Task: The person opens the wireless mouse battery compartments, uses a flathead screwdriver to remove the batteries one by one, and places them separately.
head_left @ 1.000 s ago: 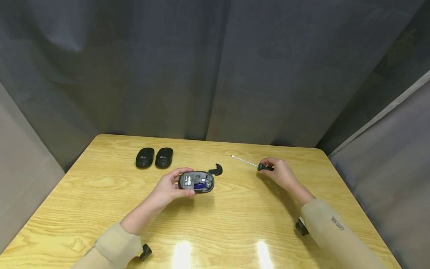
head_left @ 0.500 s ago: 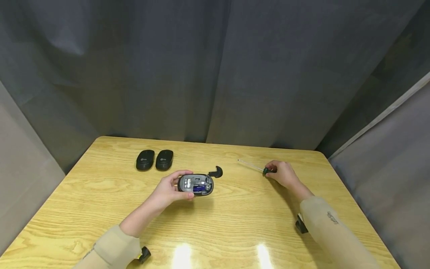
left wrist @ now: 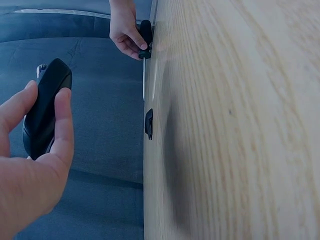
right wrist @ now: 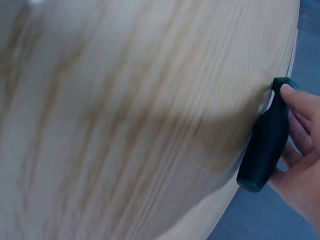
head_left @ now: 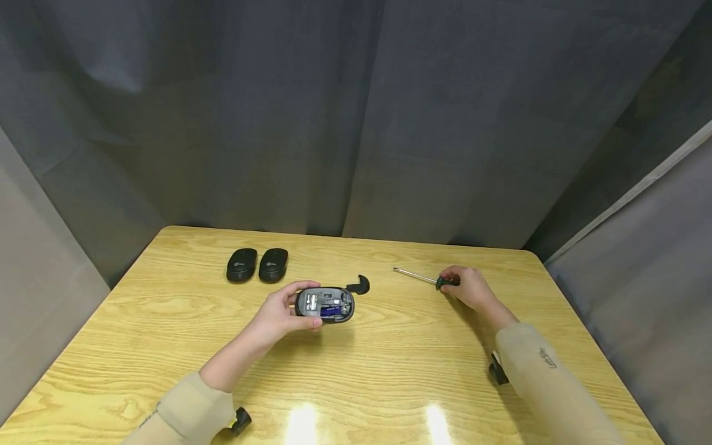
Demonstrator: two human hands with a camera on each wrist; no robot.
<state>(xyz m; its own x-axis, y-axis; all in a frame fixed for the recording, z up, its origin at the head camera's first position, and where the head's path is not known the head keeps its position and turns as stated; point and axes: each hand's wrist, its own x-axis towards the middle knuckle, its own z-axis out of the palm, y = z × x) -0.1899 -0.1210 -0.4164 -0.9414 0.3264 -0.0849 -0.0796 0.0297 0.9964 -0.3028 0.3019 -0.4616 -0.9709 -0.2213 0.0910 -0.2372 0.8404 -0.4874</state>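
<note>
My left hand grips a black computer mouse between thumb and fingers, held above the table. Its underside faces up in the head view, with the battery compartment uncovered and a blue battery inside. On the right, my right hand pinches the dark green handle of a screwdriver low over the table, its metal shaft pointing left. The right wrist view shows the thumb on the handle near its collar. Just beyond the mouse lies a small curved black battery cover.
Two more black mice sit side by side at the back left of the wooden table. A dark grey curtain hangs behind the table, with lighter panels at the sides.
The right hand and screwdriver have shifted slightly to the right and toward me, and the screwdriver's tip is lower. My left hand keeps its hold on the mouse, nearly still.
</note>
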